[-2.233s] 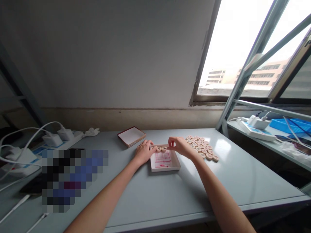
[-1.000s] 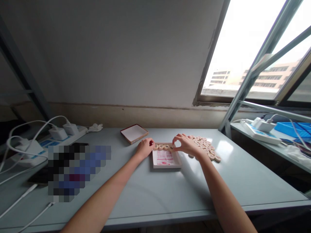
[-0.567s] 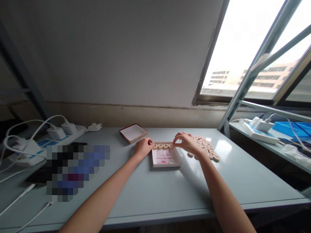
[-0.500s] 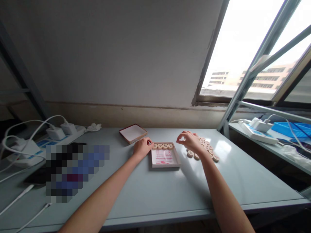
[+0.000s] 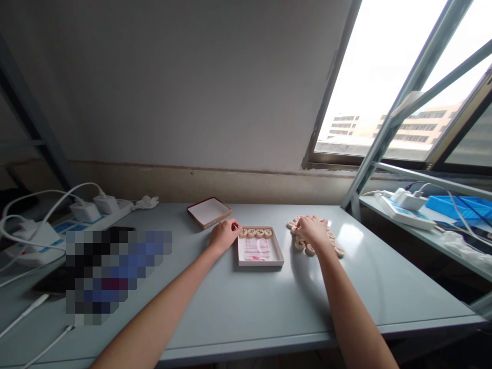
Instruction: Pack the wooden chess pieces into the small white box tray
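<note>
A shallow white box (image 5: 260,261) with a pink-printed sheet inside lies in the middle of the grey table. Several round wooden game discs (image 5: 255,233) stand in a row along its far edge. My left hand (image 5: 223,235) rests at the box's far left corner, fingers curled against the rim and the leftmost disc. My right hand (image 5: 312,229) lies over a heap of loose wooden discs (image 5: 335,248) to the right of the box, fingers bent down onto them. What the fingers hold is hidden.
A red-edged box lid (image 5: 208,211) lies behind the left hand. Power strips with chargers and white cables (image 5: 88,209) fill the table's left side. A metal shelf post (image 5: 388,136) and a side shelf with a blue tray (image 5: 457,203) stand at the right.
My right hand set a disc at the right end of the row in the box, then drew away to the right onto the loose heap. My left hand stayed at the box corner.
</note>
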`<state>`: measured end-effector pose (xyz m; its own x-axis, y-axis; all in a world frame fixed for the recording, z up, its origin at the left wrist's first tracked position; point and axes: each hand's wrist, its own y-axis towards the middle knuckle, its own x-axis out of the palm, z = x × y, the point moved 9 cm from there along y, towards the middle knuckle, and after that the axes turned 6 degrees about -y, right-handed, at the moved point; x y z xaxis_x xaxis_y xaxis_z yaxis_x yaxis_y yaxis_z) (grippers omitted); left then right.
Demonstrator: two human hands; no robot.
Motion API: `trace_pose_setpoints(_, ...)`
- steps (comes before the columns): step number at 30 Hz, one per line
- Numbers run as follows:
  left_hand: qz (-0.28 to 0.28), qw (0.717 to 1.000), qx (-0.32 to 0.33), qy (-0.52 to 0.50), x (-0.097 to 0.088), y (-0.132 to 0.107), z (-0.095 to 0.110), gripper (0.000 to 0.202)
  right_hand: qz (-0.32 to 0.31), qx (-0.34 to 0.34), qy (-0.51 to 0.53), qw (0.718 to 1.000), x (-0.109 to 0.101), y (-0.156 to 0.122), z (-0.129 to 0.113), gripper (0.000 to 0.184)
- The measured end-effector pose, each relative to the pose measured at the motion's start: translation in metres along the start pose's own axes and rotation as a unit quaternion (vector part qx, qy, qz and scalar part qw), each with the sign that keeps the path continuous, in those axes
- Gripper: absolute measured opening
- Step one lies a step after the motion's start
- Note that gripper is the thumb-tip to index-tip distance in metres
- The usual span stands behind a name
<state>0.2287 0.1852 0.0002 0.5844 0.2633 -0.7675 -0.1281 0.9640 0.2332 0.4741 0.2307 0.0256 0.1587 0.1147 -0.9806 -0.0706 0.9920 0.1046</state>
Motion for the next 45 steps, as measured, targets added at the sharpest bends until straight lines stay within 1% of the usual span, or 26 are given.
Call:
trace_pose_setpoints(5, -0.005, 1.000, -0.002, -0.009, 0.002, 0.000, -0.001, 0.018, -0.001, 0.008, -0.011, 1.000, -0.002, -0.001, 0.000, 0.020)
trace_pose_setpoints(11, -0.001, 1.000, 0.000, 0.000, 0.002, 0.001, -0.001, 0.018, -0.018, 0.008, -0.009, 1.000, -0.002, -0.001, -0.003, 0.021)
trace_pose_setpoints(13, -0.004, 1.000, 0.002, -0.002, 0.003, 0.001, -0.001, 0.018, -0.021, -0.003, -0.001, 1.000, -0.002, -0.001, -0.006, 0.021)
trace_pose_setpoints(16, -0.009, 1.000, 0.003, -0.004, 0.003, 0.001, 0.000, 0.017, -0.029, -0.041, 0.027, 0.998, -0.003, -0.004, -0.013, 0.020)
trace_pose_setpoints(18, -0.009, 1.000, 0.005, 0.000, 0.002, 0.000, 0.001, 0.021, -0.022, -0.063, 0.045, 0.997, -0.007, -0.007, -0.016, 0.020)
trace_pose_setpoints(20, -0.009, 1.000, 0.008, 0.012, 0.001, 0.000, 0.002, 0.032, -0.013, -0.073, 0.073, 0.995, -0.014, -0.009, -0.018, 0.020)
trace_pose_setpoints(22, -0.011, 0.999, 0.014, 0.027, 0.000, -0.001, 0.004, 0.042, 0.000, -0.091, 0.124, 0.988, -0.022, -0.011, -0.023, 0.024)
trace_pose_setpoints(24, -0.017, 0.999, 0.026, 0.033, 0.001, -0.002, 0.007, 0.047, 0.031, -0.133, 0.182, 0.974, -0.033, -0.014, -0.038, 0.028)
trace_pose_setpoints(25, -0.019, 0.999, 0.031, 0.033, 0.002, -0.003, 0.008, 0.048, 0.048, -0.166, 0.206, 0.963, -0.038, -0.018, -0.050, 0.028)
trace_pose_setpoints(27, -0.020, 0.999, 0.034, 0.031, 0.002, -0.004, 0.009, 0.049, 0.068, -0.242, 0.234, 0.939, -0.042, -0.028, -0.080, 0.025)
trace_pose_setpoints(29, -0.020, 0.999, 0.027, 0.023, 0.002, -0.004, 0.008, 0.050, 0.072, -0.301, 0.236, 0.921, -0.040, -0.040, -0.110, 0.020)
trace_pose_setpoints(31, -0.024, 1.000, 0.016, 0.010, 0.002, -0.004, 0.006, 0.053, 0.083, -0.322, 0.224, 0.916, -0.035, -0.047, -0.131, 0.015)
trace_pose_setpoints(32, -0.029, 0.999, 0.014, 0.001, 0.002, -0.003, 0.006, 0.054, 0.089, -0.326, 0.220, 0.915, -0.033, -0.049, -0.137, 0.013)
trace_pose_setpoints(34, -0.046, 0.999, 0.018, -0.016, 0.003, -0.003, 0.006, 0.051, 0.094, -0.330, 0.218, 0.914, -0.032, -0.050, -0.141, 0.014)
trace_pose_setpoints(36, -0.065, 0.997, 0.026, -0.026, 0.004, -0.003, 0.008, 0.045, 0.096, -0.315, 0.219, 0.918, -0.033, -0.045, -0.132, 0.013)
trace_pose_setpoints(37, -0.076, 0.996, 0.028, -0.026, 0.004, -0.003, 0.009, 0.044, 0.102, -0.294, 0.216, 0.926, -0.033, -0.039, -0.122, 0.012)
trace_pose_setpoints(38, -0.086, 0.996, 0.027, -0.024, 0.004, -0.003, 0.009, 0.043, 0.111, -0.262, 0.206, 0.936, -0.034, -0.033, -0.108, 0.011)
trace_pose_setpoints(40, -0.107, 0.994, 0.025, -0.016, 0.005, -0.004, 0.009, 0.046, 0.129, -0.178, 0.162, 0.962, -0.030, -0.019, -0.075, 0.014)
trace_pose_setpoints(41, -0.116, 0.993, 0.025, -0.012, 0.006, -0.004, 0.009, 0.048, 0.129, -0.133, 0.129, 0.974, -0.026, -0.013, -0.058, 0.017)
trace_pose_setpoints(43, -0.131, 0.991, 0.032, -0.002, 0.008, -0.005, 0.010, 0.054, 0.105, -0.062, 0.071, 0.990, -0.012, -0.002, -0.030, 0.021)
trace_pose_setpoints(45, -0.136, 0.990, 0.043, 0.011, 0.010, -0.004, 0.010, 0.054, 0.077, -0.028, 0.050, 0.995, 0.001, 0.004, -0.013, 0.020)
